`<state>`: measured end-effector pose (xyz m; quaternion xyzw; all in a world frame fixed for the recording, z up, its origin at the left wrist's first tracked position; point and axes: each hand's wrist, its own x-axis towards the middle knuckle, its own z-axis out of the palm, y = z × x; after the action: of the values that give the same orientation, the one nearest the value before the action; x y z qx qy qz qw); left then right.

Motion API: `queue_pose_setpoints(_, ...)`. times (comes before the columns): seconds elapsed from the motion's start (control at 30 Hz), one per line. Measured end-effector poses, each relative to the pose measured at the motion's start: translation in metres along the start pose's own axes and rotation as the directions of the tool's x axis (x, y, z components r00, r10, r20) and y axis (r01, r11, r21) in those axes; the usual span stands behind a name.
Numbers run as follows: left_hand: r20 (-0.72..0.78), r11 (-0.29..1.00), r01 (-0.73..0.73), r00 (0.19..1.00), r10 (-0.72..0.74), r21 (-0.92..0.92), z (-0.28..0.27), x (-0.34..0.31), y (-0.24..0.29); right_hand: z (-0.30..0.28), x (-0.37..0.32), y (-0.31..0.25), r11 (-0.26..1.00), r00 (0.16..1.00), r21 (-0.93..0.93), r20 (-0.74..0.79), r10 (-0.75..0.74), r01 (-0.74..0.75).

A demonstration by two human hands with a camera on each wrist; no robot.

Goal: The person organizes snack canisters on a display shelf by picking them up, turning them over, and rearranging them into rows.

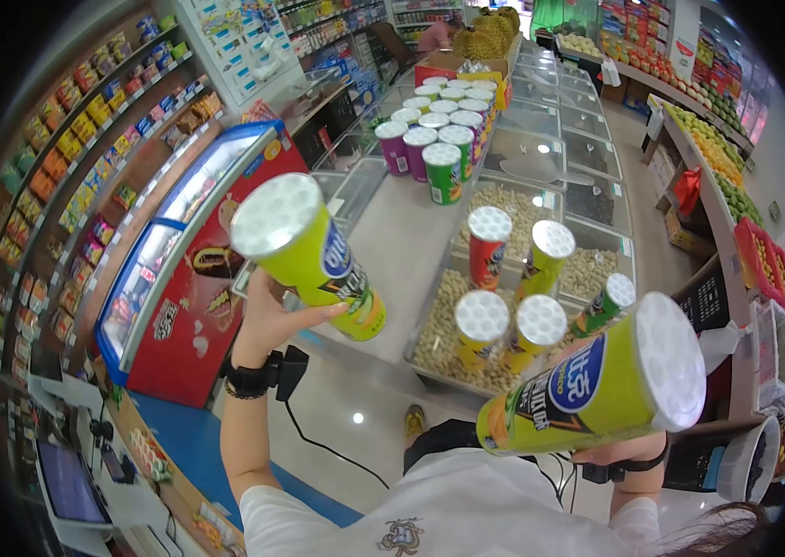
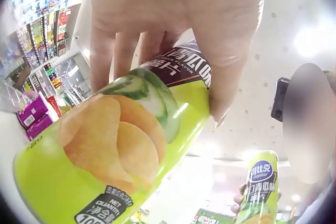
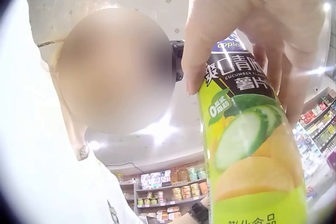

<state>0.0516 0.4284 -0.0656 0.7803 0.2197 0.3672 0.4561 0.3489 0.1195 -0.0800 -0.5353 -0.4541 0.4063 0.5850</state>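
Head view: at centre-left the left hand [image 1: 272, 320] curls round a glossy lime-green chip canister [image 1: 313, 260], its clear lid dimpled; at lower right the right hand [image 1: 620, 449] holds a matching canister [image 1: 559, 395], tilted, near the nut bin's edge [image 1: 448, 376].

Left wrist view: fingers and thumb clasp the smooth cylinder.

Right wrist view: thumb and fingers span the cucumber-printed wall.

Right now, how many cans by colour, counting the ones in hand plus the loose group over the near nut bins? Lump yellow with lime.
Red can: 1
Green can: 1
Yellow or lime cans: 5 (left hand 1, right hand 1, unheld 3)
Total: 7
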Motion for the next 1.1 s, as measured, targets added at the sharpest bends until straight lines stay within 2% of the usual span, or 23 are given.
queue_pose_setpoints(0.07,0.018,0.997,-0.064,0.998,0.064,0.035,-0.015,0.020,-0.019,0.021,0.018,-0.003,0.998,0.999,-0.057,0.029,-0.034,0.035)
queue_pose_setpoints(0.17,0.061,0.999,0.020,0.998,-0.023,0.048,-0.033,0.046,-0.045,0.055,0.047,-0.006,0.985,0.996,-0.164,0.080,-0.050,0.063)
queue_pose_setpoints(0.23,0.071,0.999,-0.001,0.997,-0.003,0.048,-0.039,0.059,-0.067,0.074,0.070,-0.009,0.958,0.988,-0.275,0.149,-0.036,0.077)
queue_pose_setpoints(0.37,0.123,0.999,-0.013,0.992,0.009,0.032,-0.058,0.098,-0.099,0.104,0.108,-0.019,0.833,0.975,-0.542,0.222,0.014,0.111)
queue_pose_setpoints(0.43,0.157,0.997,-0.002,0.987,0.014,-0.075,-0.059,0.126,-0.115,0.120,0.118,-0.022,0.752,0.972,-0.651,0.228,0.059,0.107)
queue_pose_setpoints(0.53,0.174,0.987,-0.050,0.982,0.076,-0.150,-0.047,0.170,-0.143,0.137,0.146,-0.041,0.824,0.994,-0.566,0.108,0.031,0.036)
queue_pose_setpoints(0.63,0.152,0.983,-0.108,0.980,0.131,-0.150,-0.024,0.207,-0.167,0.142,0.205,-0.049,0.961,0.996,-0.264,0.000,-0.089,0.086)
queue_pose_setpoints(0.73,0.112,0.976,-0.149,0.979,0.168,-0.159,-0.006,0.231,-0.188,0.131,0.250,-0.045,0.937,0.995,-0.350,-0.091,-0.051,0.017)
queue_pose_setpoints(0.83,0.078,0.975,-0.146,0.984,0.161,-0.167,0.002,0.245,-0.214,0.105,0.301,-0.006,0.894,0.976,-0.425,-0.089,-0.197,0.141)
queue_pose_setpoints(0.93,0.068,0.977,-0.141,0.986,0.154,-0.163,0.005,0.248,-0.227,0.090,0.345,0.022,0.843,0.974,-0.538,-0.192,-0.121,-0.001)
queue_pose_setpoints(1.1,0.081,0.971,-0.156,0.982,0.173,-0.181,0.002,0.239,-0.216,0.075,0.377,0.055,0.827,0.957,-0.553,-0.282,-0.070,-0.103)
